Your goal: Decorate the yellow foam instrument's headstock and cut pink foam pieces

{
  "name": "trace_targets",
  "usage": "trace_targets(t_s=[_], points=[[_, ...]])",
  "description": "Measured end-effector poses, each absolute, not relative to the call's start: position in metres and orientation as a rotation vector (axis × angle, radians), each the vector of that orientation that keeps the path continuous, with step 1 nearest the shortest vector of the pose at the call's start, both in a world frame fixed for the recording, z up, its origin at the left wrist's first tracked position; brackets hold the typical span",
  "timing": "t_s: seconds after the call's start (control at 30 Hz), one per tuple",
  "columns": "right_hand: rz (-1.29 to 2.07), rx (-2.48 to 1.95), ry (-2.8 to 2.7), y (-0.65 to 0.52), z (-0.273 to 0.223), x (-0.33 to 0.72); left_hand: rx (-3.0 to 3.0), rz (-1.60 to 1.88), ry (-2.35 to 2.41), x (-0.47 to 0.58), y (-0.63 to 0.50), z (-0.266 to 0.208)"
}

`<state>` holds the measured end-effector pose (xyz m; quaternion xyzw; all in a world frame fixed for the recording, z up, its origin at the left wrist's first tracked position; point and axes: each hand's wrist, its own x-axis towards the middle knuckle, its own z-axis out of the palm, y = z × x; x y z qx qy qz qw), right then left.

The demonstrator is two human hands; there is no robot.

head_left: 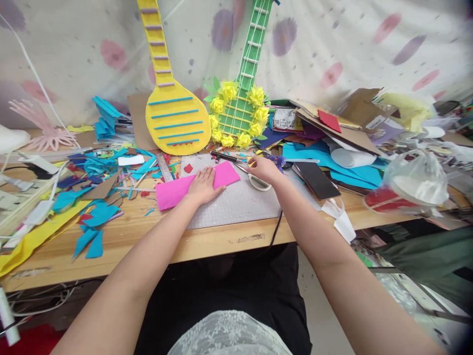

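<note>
My left hand (203,186) lies flat with fingers stretched over a folded strip of bright pink paper (173,194), pressing it on the grey cutting mat (236,202). To its right, my right hand (264,169) hovers at a pair of scissors (259,183) with white handles. The fingers of that hand are bent and slightly apart, and no held thing shows between them. A black pen-like tool (223,156) lies just beyond the scissors. Partly behind my right hand is a purple tool (278,160), perhaps a glue gun.
A yellow paper instrument (177,118) and a green one with yellow flowers (240,113) lean at the back. Blue scraps (98,214) litter the left. A phone (317,179), blue sheets (354,175) and a plastic-wrapped red cup (391,197) occupy the right. A metal ruler (163,167) lies behind the strip.
</note>
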<state>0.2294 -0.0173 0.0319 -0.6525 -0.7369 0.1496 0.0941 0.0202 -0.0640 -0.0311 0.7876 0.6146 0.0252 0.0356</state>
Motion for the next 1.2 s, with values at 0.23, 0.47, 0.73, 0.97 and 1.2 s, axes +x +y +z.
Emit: trace_targets(t_s=[0.23, 0.47, 0.73, 0.97, 1.2], points=[[0.313, -1.988, -2.316, -0.026, 0.019, 0.238, 2.394, 0.056, 1.879, 0.021, -0.064, -0.029], [0.191, -1.840, -2.338, -0.013, 0.016, 0.225, 2.391, 0.074, 1.856, 0.020, -0.064, -0.029], [-0.009, -1.731, -2.541, 0.030, 0.019, 0.175, 2.384, 0.071, 1.852, 0.020, -0.064, -0.028], [0.001, -1.722, -2.536, 0.034, 0.023, 0.173, 2.399, 0.089, 1.850, 0.019, -0.064, -0.032], [0.721, -1.642, -1.926, 0.015, 0.033, 0.183, 2.399, 0.081, 1.865, 0.019, -0.065, -0.030]])
